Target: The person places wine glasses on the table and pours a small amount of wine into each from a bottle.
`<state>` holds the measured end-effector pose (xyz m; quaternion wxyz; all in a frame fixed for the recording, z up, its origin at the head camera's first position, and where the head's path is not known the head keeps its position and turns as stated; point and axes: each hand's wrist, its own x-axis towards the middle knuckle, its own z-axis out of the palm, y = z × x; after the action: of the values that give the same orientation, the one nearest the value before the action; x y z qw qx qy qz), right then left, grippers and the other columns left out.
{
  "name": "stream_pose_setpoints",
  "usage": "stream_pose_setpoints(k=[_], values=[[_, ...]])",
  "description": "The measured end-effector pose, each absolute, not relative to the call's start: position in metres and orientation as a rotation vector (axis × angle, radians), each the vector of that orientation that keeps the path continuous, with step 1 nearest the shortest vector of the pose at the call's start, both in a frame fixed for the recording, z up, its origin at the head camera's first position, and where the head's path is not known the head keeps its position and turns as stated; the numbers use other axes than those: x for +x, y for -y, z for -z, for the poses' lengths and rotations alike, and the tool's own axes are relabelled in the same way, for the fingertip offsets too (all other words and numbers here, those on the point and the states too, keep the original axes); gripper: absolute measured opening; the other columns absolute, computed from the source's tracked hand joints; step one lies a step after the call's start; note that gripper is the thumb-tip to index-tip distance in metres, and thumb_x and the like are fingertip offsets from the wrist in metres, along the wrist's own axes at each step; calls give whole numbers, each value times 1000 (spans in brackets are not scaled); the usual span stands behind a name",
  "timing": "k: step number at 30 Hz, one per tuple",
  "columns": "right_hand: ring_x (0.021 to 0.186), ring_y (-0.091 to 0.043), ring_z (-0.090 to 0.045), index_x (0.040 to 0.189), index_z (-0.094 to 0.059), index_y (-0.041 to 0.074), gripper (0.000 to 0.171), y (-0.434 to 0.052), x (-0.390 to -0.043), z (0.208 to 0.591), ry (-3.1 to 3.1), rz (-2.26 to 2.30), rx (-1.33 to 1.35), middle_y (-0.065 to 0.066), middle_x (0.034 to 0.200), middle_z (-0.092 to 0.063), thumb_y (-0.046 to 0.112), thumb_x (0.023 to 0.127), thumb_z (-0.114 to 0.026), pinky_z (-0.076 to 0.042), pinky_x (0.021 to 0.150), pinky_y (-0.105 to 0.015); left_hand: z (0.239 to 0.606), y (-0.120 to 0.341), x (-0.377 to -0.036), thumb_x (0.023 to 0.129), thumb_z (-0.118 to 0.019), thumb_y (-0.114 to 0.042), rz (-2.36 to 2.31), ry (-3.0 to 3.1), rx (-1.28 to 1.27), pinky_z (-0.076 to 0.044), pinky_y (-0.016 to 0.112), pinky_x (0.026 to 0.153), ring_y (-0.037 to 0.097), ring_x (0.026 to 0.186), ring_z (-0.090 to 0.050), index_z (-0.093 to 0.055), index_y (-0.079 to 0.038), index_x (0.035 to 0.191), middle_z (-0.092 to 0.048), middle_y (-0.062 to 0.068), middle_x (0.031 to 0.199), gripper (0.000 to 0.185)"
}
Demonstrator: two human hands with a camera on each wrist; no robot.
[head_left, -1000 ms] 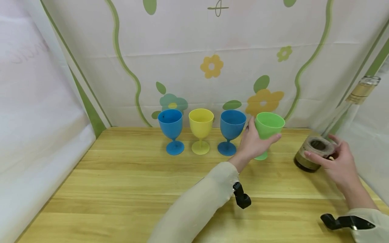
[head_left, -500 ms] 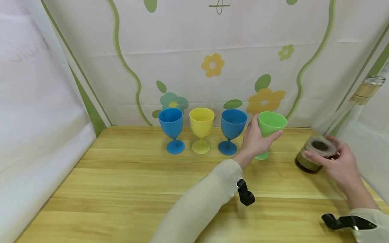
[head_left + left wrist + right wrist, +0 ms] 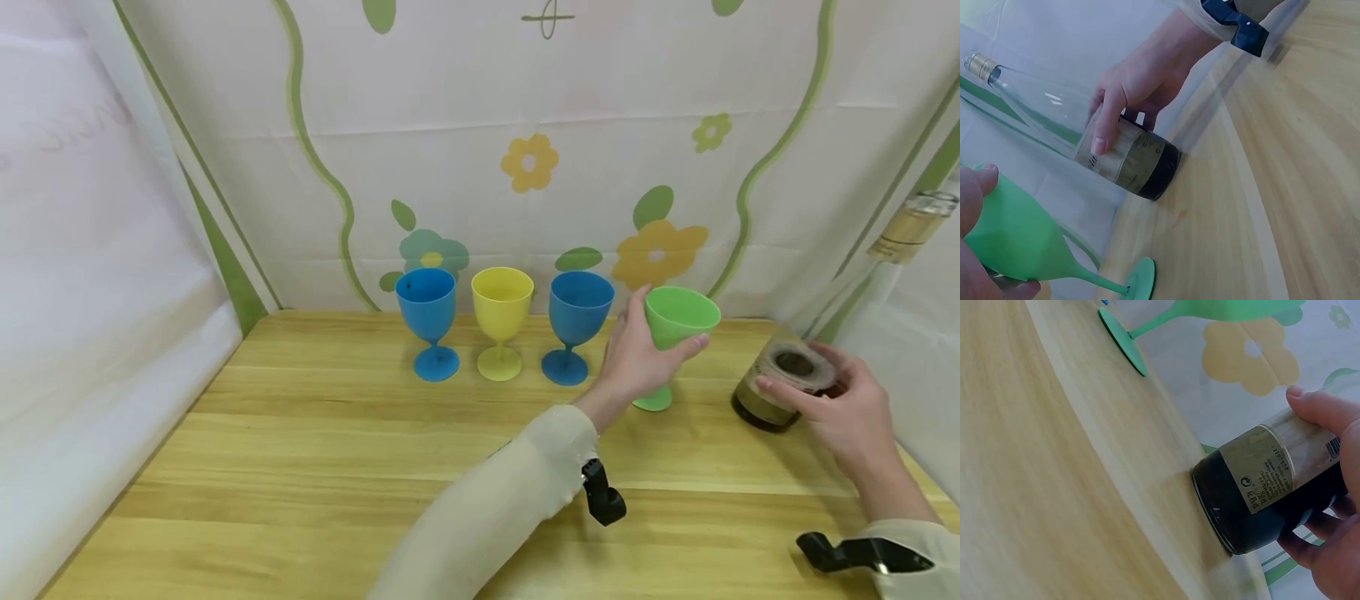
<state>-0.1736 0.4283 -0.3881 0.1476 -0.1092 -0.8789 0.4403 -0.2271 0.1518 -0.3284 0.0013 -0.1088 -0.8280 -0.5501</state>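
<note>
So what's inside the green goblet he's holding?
The green goblet, gripped by the left hand, shows only its green inner wall near the rim. Its tilt hides the bottom of the bowl, so any contents cannot be ruled out.

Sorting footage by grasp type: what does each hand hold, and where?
Left hand grips the green goblet round its bowl; right hand grips the bottle round its labelled lower body.

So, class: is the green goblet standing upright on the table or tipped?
Tipped. The left hand holds the green goblet by its bowl, leaning it toward the bottle; its foot still meets the table.
</note>
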Motion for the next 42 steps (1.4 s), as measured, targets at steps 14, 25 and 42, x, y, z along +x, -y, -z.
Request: stream_pose_setpoints(k=[14,25,42], values=[[93,12,-49,168,-30,19,98,-427,-173,387,2480,-1247,-387,28,111,-47,34,90,-87,-48,67,-5,329,-142,-210,87,-85,-52,1652,2579,-466,-56,29,87,8,120,-60,-31,-41,160,-59,-9,142,91],[93,14,-48,168,-31,18,98,-428,-173,387,2485,-1232,-389,29,109,-47,35,90,-87,-48,66,-5,330,-125,-194,86,-85,-55,1621,2580,-465,-55,28,85,8,118,-61,-34,-38,159,-58,-11,142,90],[93,16,-47,165,-37,21,97,-426,-175,388,2420,-1258,-466,32,110,-46,36,86,-90,-47,67,-2,335,-90,-182,85,-88,-52,1618,2519,-463,-54,30,90,12,121,-61,-36,-31,158,-61,-4,139,92]])
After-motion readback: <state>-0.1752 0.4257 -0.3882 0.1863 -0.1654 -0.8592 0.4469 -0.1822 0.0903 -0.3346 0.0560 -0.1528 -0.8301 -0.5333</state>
